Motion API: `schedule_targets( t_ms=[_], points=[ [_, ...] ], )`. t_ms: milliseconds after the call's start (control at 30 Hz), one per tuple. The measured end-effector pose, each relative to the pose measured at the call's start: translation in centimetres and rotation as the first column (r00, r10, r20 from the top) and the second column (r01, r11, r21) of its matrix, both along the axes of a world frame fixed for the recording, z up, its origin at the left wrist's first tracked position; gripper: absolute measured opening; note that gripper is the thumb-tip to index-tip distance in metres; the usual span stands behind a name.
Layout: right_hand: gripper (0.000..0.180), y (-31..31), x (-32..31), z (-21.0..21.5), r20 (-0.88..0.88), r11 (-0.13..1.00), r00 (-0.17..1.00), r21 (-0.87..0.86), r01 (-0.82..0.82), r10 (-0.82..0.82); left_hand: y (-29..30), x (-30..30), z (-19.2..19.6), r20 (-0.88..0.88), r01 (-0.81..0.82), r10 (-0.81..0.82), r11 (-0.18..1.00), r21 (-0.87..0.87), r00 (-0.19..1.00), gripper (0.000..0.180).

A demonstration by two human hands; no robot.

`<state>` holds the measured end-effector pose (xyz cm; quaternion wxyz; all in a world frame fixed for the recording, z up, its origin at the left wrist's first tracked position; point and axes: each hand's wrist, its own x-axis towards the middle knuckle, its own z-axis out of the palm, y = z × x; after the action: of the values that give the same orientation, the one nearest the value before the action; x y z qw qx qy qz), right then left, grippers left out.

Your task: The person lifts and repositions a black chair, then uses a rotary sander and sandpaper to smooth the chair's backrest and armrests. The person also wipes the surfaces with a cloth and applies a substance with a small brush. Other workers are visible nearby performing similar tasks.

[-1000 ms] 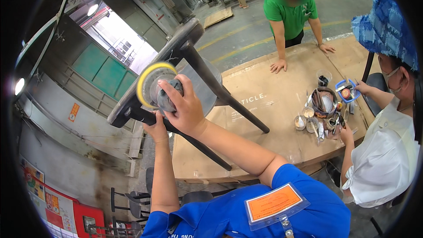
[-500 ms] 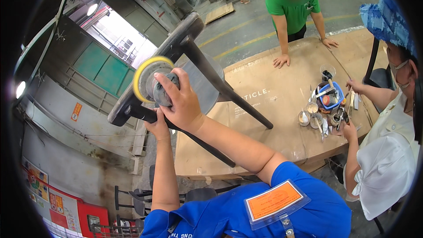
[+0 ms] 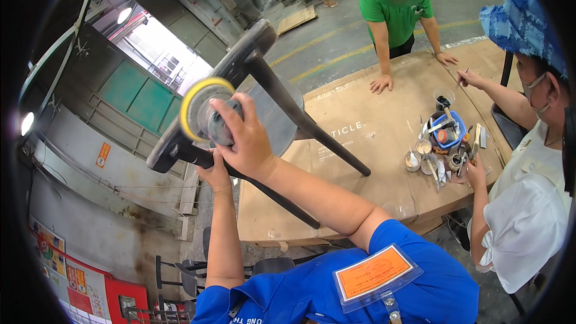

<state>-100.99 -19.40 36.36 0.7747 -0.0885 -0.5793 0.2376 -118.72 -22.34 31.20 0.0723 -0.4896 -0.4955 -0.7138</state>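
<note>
My right hand (image 3: 247, 144) is wrapped over the round grey body of a sander (image 3: 217, 121). The sander's disc has a yellow rim (image 3: 187, 111) and meets the dusty dark top rail of a chair (image 3: 315, 129). That chair is tipped over on the table, its slim black legs pointing down toward the board. Beneath the sander, my left hand (image 3: 215, 174) grips the chair's dark frame (image 3: 193, 154) close to the rail; some of its fingers are hidden behind the frame. A round grey seat (image 3: 279, 102) shows behind the legs.
Cardboard covers the table (image 3: 360, 192). On its right side stand a blue basket (image 3: 451, 132) of tools and several small cups (image 3: 412, 160). A person in green (image 3: 396, 12) leans on the far edge; another in white (image 3: 522, 204) works at the right. Dark chairs (image 3: 189, 276) stand lower left.
The person at the right has raised a hand from near the basket, now holding a thin stick farther up the table. My hands and the sander have barely shifted.
</note>
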Motion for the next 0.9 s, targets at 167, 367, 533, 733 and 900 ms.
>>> schedule_targets(
  t_ms=[167, 367, 533, 733, 900],
  points=[
    [0.079, 1.8, 0.5, 0.4, -0.045, 0.995, 0.996, -0.069, 0.074, -0.077, -0.4, -0.1, 0.1, 0.042, 0.043, -0.041, 0.998, -0.051, 0.998, 0.013],
    [0.077, 0.7, 0.3, 0.2, -0.021, 0.999, 0.999, -0.032, 0.044, -0.045, -0.1, 0.0, -0.1, 0.019, 0.029, -0.029, 1.000, -0.011, 0.999, 0.013],
    [0.075, 1.4, 0.7, 0.7, -0.047, 0.997, 0.998, -0.055, 0.047, -0.050, -0.2, -0.4, -0.2, 0.026, 0.075, -0.074, 0.997, -0.023, 0.997, 0.013],
    [0.072, 1.9, 1.2, 0.7, -0.069, 0.997, 0.995, -0.042, 0.071, -0.074, 0.0, -0.5, -0.3, 0.058, 0.075, -0.074, 0.997, -0.014, 0.996, 0.013],
    [0.070, 1.8, 1.3, 0.6, -0.076, 0.999, 0.997, -0.038, 0.026, -0.029, -0.1, -0.4, -0.2, 0.055, 0.060, -0.058, 0.998, -0.037, 0.997, 0.013]
  ],
)
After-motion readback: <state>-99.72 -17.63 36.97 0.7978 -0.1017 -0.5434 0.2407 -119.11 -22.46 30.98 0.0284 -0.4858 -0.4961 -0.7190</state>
